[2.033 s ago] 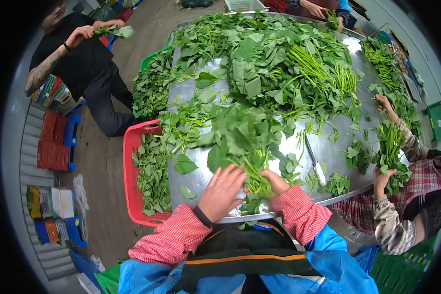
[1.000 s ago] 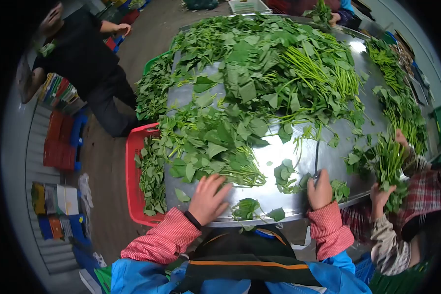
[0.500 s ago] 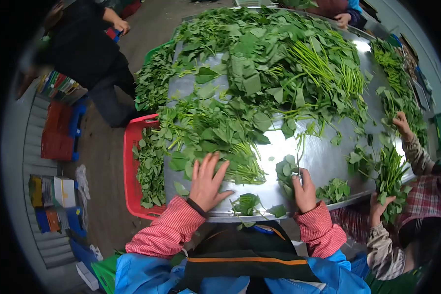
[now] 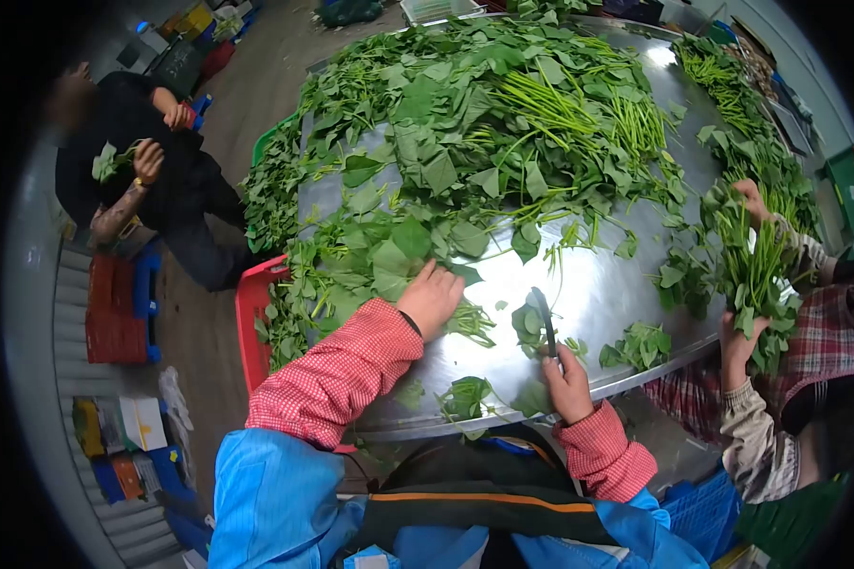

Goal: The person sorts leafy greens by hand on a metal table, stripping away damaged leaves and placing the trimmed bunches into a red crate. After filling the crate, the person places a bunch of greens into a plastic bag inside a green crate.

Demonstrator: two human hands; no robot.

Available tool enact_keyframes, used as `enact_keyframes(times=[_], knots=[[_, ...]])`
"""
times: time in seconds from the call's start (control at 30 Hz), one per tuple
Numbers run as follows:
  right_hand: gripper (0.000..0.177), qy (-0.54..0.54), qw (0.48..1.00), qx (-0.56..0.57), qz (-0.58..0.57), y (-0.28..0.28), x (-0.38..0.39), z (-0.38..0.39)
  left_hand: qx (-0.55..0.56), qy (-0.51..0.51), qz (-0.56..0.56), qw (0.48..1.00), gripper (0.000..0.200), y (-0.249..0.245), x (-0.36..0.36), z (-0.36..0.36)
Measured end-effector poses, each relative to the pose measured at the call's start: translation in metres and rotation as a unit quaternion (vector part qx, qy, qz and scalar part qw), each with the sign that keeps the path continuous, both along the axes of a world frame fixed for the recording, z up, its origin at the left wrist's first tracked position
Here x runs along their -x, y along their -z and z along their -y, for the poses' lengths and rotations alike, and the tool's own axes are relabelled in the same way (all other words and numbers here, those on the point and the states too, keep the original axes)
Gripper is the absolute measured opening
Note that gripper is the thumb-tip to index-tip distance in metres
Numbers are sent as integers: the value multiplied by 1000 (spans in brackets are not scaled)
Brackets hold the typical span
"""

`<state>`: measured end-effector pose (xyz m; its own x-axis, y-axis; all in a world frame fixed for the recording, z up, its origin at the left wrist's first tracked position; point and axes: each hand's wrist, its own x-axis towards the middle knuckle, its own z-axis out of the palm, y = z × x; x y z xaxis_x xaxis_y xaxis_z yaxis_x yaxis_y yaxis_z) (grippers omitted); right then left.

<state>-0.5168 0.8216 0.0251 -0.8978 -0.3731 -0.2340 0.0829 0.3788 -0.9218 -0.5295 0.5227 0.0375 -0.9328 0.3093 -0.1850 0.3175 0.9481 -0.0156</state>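
My left hand (image 4: pixel 431 300) is closed around part of a pile of leafy green stems (image 4: pixel 389 256) at the table's near left; cut stem ends (image 4: pixel 471 324) show just right of it. My right hand (image 4: pixel 567 383) holds a dark-handled knife (image 4: pixel 547 322), which points up and away over the shiny metal table (image 4: pixel 531 270). A small leafy sprig (image 4: pixel 527 325) lies beside the knife's left side. Loose leaves (image 4: pixel 466 396) rest at the near edge between my hands, and a small leafy heap (image 4: pixel 638 347) lies to the right of my right hand.
A large heap of greens (image 4: pixel 465 123) covers the far side. A red crate (image 4: pixel 250 308) and a green crate (image 4: pixel 261 147) stand at the left edge. Co-workers: one in black (image 4: pixel 152 180) at left holds a sprig; another's hands (image 4: pixel 742 346) hold a bunch at right.
My left hand has moved from flat on the greens to closed on them, slightly up and right. My right hand moved down and left, and the knife now shows clearly. The view has shifted.
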Motion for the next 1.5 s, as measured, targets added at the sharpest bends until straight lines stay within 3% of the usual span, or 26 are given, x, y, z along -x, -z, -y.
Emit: enact_keyframes(times=[0.03, 0.07, 0.23, 0.33, 0.47, 0.57, 0.6, 0.73, 0.87, 0.97, 1.0, 1.03, 1.1, 1.13, 1.17, 1.23, 1.3, 1.4, 1.5], knots=[[24, 6, 1000, -1, 0, 3, -1, -3, -12, -8, 7, 1000, 70, 6, 0, 3], [24, 8, 1000, 5, -2, 6, -2, -4, -15, 15, -86, 996, 56, 17, -4, 7], [26, -24, 999, -26, -9, -8, 1, 4, -149, -187, 30, 971, 42, -31, -9, -7], [26, -51, 973, -32, -221, -33, 11, 24, -266, -346, 125, 891, 37, -73, -16, -8], [18, -157, 882, -83, -437, -86, 19, 63, -517, -332, 148, 775, 34, -62, -46, 0], [14, -218, 842, -124, -478, -100, 18, 91, -592, -372, 213, 682, 33, -77, -61, -2], [8, -240, 825, -141, -492, -99, 21, 99, -615, -328, 174, 695, 33, -72, -66, -4], [6, -284, 819, -192, -460, -82, 28, 113, -660, -384, 225, 605, 34, -90, -84, -7], [8, -282, 854, -315, -303, -5, 67, 65, -631, -343, 73, 692, 32, -125, -109, 4], [10, -167, 899, -152, -375, -41, 44, 69, -526, -399, 77, 747, 34, -87, -115, 28], [13, -153, 891, -146, -401, -47, 37, 82, -460, -367, 6, 809, 36, -60, -118, 30], [15, -160, 880, -129, -429, -65, 28, 96, -424, -345, -17, 837, 35, -89, -110, 17], [11, -233, 834, -84, -493, -89, 15, 114, -328, -303, -45, 894, 34, -95, -105, 9], [8, -277, 821, -167, -471, -106, 9, 121, -296, -297, -45, 907, 34, -99, -101, 5], [7, -286, 842, -154, -430, -81, 15, 119, -265, -288, -47, 919, 34, -104, -100, 2], [11, -280, 846, -286, -353, -43, 35, 94, -286, -279, -105, 911, 34, -111, -105, 3], [13, -223, 879, -282, -314, -38, 36, 73, -316, -210, -150, 913, 33, -113, -106, 17], [14, -190, 903, -216, -318, -44, 28, 77, -326, -239, -127, 906, 31, -107, -106, 14], [15, -200, 881, -184, -387, -73, 22, 96, -270, -170, -149, 936, 29, -117, -92, 6]])
